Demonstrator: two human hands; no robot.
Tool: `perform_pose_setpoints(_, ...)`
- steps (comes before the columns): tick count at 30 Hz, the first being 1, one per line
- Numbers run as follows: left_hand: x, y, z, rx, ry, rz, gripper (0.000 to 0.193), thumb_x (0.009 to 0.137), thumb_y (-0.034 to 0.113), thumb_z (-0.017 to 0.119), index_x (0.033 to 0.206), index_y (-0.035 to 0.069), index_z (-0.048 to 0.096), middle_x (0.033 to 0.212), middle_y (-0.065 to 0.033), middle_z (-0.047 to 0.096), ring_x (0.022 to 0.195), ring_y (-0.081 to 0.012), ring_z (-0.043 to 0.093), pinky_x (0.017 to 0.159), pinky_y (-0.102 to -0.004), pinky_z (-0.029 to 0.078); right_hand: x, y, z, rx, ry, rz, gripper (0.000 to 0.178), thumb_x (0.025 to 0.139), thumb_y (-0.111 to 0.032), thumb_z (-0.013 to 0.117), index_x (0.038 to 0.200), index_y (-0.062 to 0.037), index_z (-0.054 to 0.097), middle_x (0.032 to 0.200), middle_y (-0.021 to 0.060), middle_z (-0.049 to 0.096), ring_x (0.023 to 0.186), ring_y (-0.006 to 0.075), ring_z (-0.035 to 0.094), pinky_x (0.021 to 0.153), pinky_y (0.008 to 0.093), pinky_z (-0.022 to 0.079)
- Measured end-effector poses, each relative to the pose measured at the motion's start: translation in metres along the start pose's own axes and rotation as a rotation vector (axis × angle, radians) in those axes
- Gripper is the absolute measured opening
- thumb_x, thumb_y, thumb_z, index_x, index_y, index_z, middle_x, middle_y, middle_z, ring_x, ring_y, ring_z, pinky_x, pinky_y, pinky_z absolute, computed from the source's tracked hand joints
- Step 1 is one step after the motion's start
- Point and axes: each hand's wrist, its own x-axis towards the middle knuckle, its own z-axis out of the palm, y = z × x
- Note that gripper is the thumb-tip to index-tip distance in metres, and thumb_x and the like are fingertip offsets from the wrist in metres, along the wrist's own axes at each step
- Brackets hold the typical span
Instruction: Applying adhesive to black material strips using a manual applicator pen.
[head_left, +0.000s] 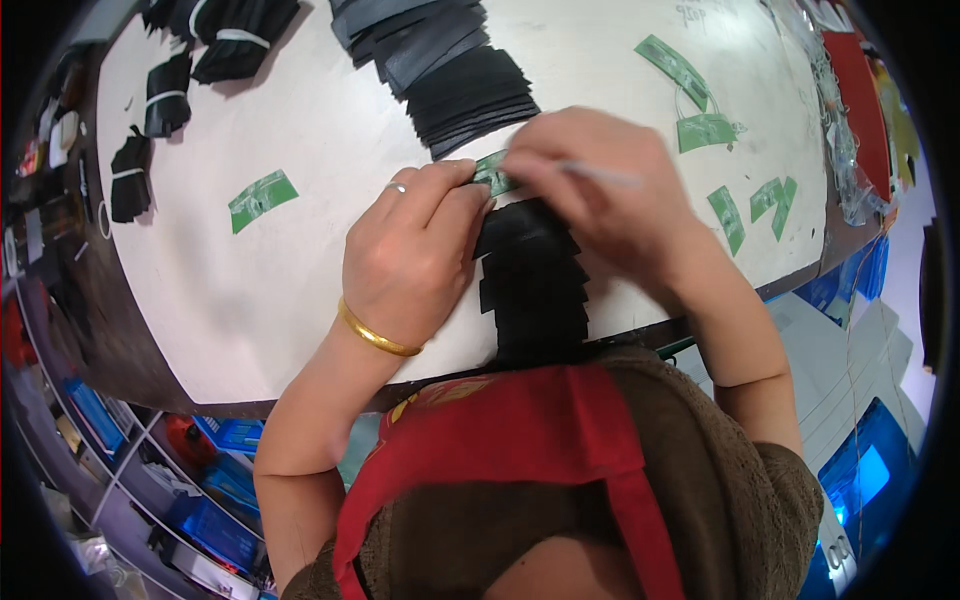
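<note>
My left hand (408, 245), with a ring and a gold bangle, presses its bent fingers on the left end of a small green template (491, 172). Closed round a thin pale pen-like tool (600, 174), my right hand (612, 190) is at the template's right end; motion blurs it. The tool's tip is hidden behind the fingers. Just below the template, an overlapping row of black fabric-like pieces (535, 290) runs toward my body. Beyond my hands lies a fanned stack of black pieces (470, 100), followed by dark grey ones (425, 45).
Bundles of black pieces (168, 95) tied with white bands lie at the far left. A loose green template (264, 200) is left of my hands; several more (706, 131) lie at right. Clear plastic (850, 170) lines the right edge of the white table (250, 330).
</note>
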Motion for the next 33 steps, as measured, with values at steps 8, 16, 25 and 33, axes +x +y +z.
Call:
perform_pose_setpoints(8, -0.002, 0.001, -0.005, -0.022, -0.081, -0.041, 0.02, 0.077, -0.003, 0.08, 0.094, 0.002, 0.071, 0.103, -0.0119, 0.072, 0.086, -0.0301, 0.071, 0.074, -0.037, 0.058, -0.005, -0.003, 0.007, -0.006, 0.078, -0.067, 0.012, 0.093, -0.02, 0.073, 0.091, -0.0099, 0.066, 0.077, 0.0066, 0.069, 0.068, 0.0265, 0.068, 0.057, 0.0357, 0.052)
perform_pose_setpoints(16, 0.0, 0.003, -0.005, -0.014, -0.072, -0.052, 0.019, 0.078, -0.003, 0.079, 0.095, 0.001, 0.071, 0.103, -0.013, 0.072, 0.086, -0.0314, 0.071, 0.074, -0.0375, 0.058, -0.017, -0.004, 0.004, 0.072, 0.089, -0.029, 0.013, 0.09, -0.016, 0.076, 0.09, -0.0098, 0.064, 0.075, 0.006, 0.066, 0.068, 0.0265, 0.067, 0.057, 0.0358, 0.053)
perform_pose_setpoints(25, -0.002, 0.002, -0.005, -0.009, -0.073, -0.055, 0.019, 0.078, -0.002, 0.079, 0.094, 0.002, 0.071, 0.102, -0.0124, 0.072, 0.086, -0.0307, 0.071, 0.075, -0.0374, 0.058, -0.017, -0.011, -0.004, -0.118, 0.118, -0.053, 0.01, 0.092, -0.013, 0.074, 0.089, -0.0073, 0.066, 0.075, 0.007, 0.067, 0.066, 0.026, 0.067, 0.056, 0.0346, 0.052)
perform_pose_setpoints(33, -0.003, -0.001, -0.005, -0.041, -0.067, -0.024, 0.018, 0.077, -0.003, 0.08, 0.092, 0.003, 0.072, 0.1, -0.0116, 0.073, 0.085, -0.0289, 0.071, 0.073, -0.0366, 0.058, 0.039, 0.022, -0.005, -0.213, 0.137, -0.183, 0.023, 0.083, -0.025, 0.082, 0.099, -0.0119, 0.072, 0.097, 0.0025, 0.073, 0.096, 0.0235, 0.069, 0.075, 0.0363, 0.056)
